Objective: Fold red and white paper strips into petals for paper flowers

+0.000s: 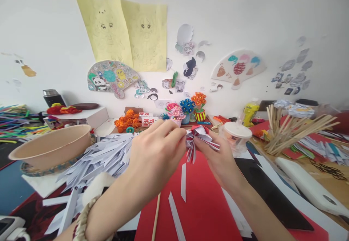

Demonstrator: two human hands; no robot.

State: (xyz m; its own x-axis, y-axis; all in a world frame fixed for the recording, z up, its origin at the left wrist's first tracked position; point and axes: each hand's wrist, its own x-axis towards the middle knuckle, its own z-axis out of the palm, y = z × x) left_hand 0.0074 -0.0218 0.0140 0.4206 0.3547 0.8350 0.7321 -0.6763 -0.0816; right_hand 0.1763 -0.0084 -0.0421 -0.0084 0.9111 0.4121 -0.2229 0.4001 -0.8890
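Observation:
A folded paper flower (pixel 201 134), made of white and red pointed pieces fanned round a centre, is held up between my two hands. My right hand (pixel 221 157) grips it from the right, the thumb pressed near its centre. On the other side, my left hand (pixel 159 144) is closed, its fingertips pinched at the flower's left edge; the back of the hand hides part of the grip. Below lies a red sheet (pixel 201 201) bearing two white paper strips (pixel 183 182) and a thin wooden stick (pixel 156 215).
Left of my hands are a heap of folded white strips (pixel 106 157) and a beige basin (pixel 54 146). At the right sit a lidded cup (pixel 237 133), a bundle of wooden sticks (pixel 291 131), a black phone-like slab (pixel 272 193) and a white device (pixel 308 186). Pipe-cleaner flowers (pixel 200 102) stand behind.

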